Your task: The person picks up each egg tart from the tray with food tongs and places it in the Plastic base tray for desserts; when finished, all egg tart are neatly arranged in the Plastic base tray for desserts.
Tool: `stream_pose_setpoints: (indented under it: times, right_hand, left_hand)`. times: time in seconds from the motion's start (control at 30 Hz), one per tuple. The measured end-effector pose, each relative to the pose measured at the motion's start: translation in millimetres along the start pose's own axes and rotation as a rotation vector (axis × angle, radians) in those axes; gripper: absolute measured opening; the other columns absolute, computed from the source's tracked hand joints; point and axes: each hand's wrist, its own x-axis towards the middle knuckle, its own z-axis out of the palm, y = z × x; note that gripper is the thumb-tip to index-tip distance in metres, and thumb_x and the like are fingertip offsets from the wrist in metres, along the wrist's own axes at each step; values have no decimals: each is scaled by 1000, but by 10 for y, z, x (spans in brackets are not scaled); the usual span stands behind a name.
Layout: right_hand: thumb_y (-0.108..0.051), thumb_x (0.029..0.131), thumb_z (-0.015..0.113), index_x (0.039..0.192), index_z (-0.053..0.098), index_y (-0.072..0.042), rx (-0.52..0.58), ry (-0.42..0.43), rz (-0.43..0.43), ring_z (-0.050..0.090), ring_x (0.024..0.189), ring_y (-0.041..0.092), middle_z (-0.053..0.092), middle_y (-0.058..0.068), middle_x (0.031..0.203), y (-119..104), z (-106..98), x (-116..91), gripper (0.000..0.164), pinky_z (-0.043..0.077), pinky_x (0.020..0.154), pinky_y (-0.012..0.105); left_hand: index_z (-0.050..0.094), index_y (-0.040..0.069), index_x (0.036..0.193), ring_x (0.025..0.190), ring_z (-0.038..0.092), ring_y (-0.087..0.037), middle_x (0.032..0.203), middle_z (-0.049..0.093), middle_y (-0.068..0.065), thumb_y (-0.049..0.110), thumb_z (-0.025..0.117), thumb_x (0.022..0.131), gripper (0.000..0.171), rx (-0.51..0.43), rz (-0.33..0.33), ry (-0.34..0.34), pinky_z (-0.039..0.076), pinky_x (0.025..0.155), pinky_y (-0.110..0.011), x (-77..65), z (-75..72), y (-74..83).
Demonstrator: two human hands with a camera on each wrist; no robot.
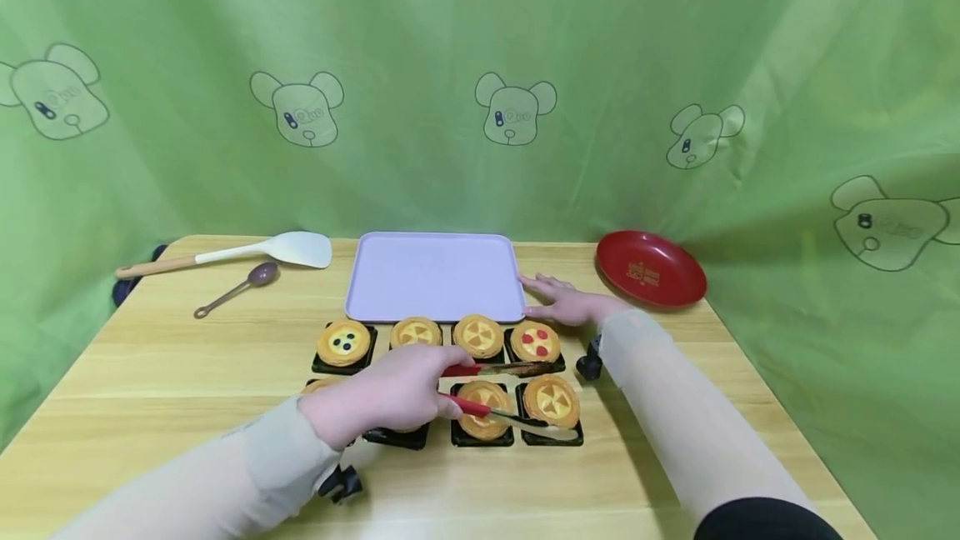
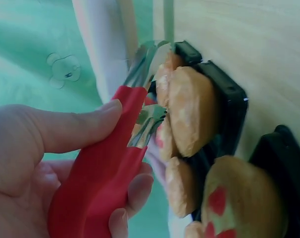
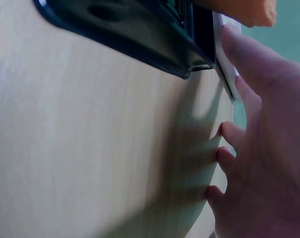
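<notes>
In my left hand (image 1: pixel 393 390) I hold red-handled tongs (image 2: pixel 100 173); the thumb lies on one handle and fingers curl around the other. In the head view, the tongs' spread metal arms appear on either side of the nearer row's rightmost tart (image 1: pixel 553 398); whether they touch it I cannot tell. My right hand (image 1: pixel 568 305) has its fingers spread, with thumb and fingertips at the right edge of a lilac tray (image 1: pixel 435 277). Round tarts sit on small black square dishes in two rows before the tray. One tart (image 1: pixel 536 342) bears red pieces. My left hand hides part of the nearer row.
A white spatula (image 1: pixel 300 248) with a wooden handle and a purple-brown spoon (image 1: pixel 262 274) lie at the left. The red plate (image 1: pixel 651 269) is at the back right. A green curtain (image 1: pixel 420 148) hangs behind the wooden table (image 1: pixel 510 494).
</notes>
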Motion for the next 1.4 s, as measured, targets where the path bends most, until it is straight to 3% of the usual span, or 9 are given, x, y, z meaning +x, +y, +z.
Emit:
stream_pose_setpoints:
  times: [0.17, 0.33, 0.4, 0.5, 0.63, 0.77, 0.93, 1.1, 1.4]
  right_hand:
    - [-47, 102, 50, 159, 11, -16, -23, -14, 21, 0, 144, 49, 0, 28, 159, -65, -6, -19, 76, -1, 110, 66]
    - [-46, 102, 49, 160, 12, -16, -40, -15, 20, 1, 145, 47, 2, 27, 160, -80, 6, -11, 75, 0, 111, 64]
    - [-46, 102, 49, 159, 12, -16, -25, -15, 20, 0, 145, 47, 1, 27, 160, -89, 11, -10, 75, -1, 110, 65]
    - [-47, 101, 50, 159, 12, -16, -4, -13, 21, -1, 144, 49, 0, 28, 159, -88, 16, -3, 76, -1, 109, 66]
    - [-49, 101, 50, 159, 12, -16, 4, -15, 26, -1, 144, 50, 0, 28, 159, -93, -1, 0, 76, -1, 109, 67]
    - [-47, 101, 50, 160, 12, -18, -6, -19, 45, -1, 145, 47, 1, 26, 161, -97, -24, 8, 75, -1, 110, 65]
    - [-47, 101, 51, 160, 12, -18, -20, -22, 50, 0, 145, 47, 2, 25, 161, -91, -35, 17, 76, 0, 111, 65]
    - [-44, 102, 51, 159, 12, -15, -9, -20, 39, 0, 144, 50, 1, 28, 160, -96, -42, 0, 75, 0, 109, 67]
    - [-46, 101, 51, 160, 13, -18, -2, -1, 57, -1, 145, 48, 0, 25, 161, -38, 20, -43, 75, 0, 109, 67]
  left_hand:
    - [59, 21, 135, 83, 64, -16, 111, 66, 4, 26, 81, 83, 57, -157, -2, 81, 52, 73, -38, -118, -162, -69]
    - [53, 18, 142, 89, 65, -25, 127, 63, -6, 25, 81, 83, 66, -307, -64, 336, 54, 74, -45, -333, -406, -382]
    - [51, 17, 143, 104, 61, -29, 132, 60, -8, 25, 81, 82, 68, -296, -112, 459, 50, 85, -50, -443, -511, -581]
    - [50, 14, 144, 112, 56, -37, 133, 58, -15, 25, 80, 84, 68, -259, -211, 595, 45, 89, -58, -650, -645, -881]
    - [47, 9, 146, 117, 50, -47, 134, 55, -24, 31, 77, 88, 69, -184, -362, 687, 38, 89, -64, -965, -707, -1249]
    - [45, -1, 145, 111, 52, -49, 130, 54, -31, 34, 73, 91, 70, -128, -442, 682, 40, 82, -60, -1228, -645, -1597]
    - [42, -10, 141, 109, 50, -54, 127, 50, -38, 34, 74, 90, 74, -93, -494, 561, 41, 83, -63, -1433, -539, -1900]
    - [37, -7, 144, 113, 45, -58, 132, 44, -41, 38, 75, 88, 81, -116, -550, 443, 38, 86, -67, -1503, -470, -2033]
    - [40, -12, 139, 113, 45, -60, 129, 46, -42, 31, 76, 87, 77, -90, -520, 400, 36, 89, -70, -1494, -421, -2156]
